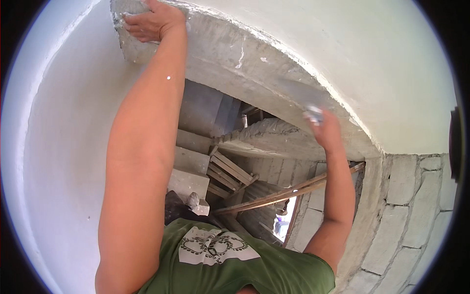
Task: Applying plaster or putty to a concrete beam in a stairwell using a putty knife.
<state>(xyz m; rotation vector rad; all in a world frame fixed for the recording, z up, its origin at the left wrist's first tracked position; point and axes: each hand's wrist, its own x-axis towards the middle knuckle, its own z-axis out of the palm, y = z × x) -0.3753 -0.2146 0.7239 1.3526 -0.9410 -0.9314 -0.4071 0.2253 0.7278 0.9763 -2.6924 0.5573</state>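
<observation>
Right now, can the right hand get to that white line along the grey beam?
Probably yes: the right hand grips a blurred flat tool near the white line along the grey beam, and nothing seems to block it.

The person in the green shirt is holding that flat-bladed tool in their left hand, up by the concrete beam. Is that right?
Not quite: the head view shows the flat-bladed tool, blurred, in the right hand, not the left hand. The rest holds: green shirt, tool up by the concrete beam.

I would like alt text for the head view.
The person's right hand holds a blurred flat-bladed tool at a rough concrete beam; the left hand is against its left end. A block wall stands at right.
</observation>
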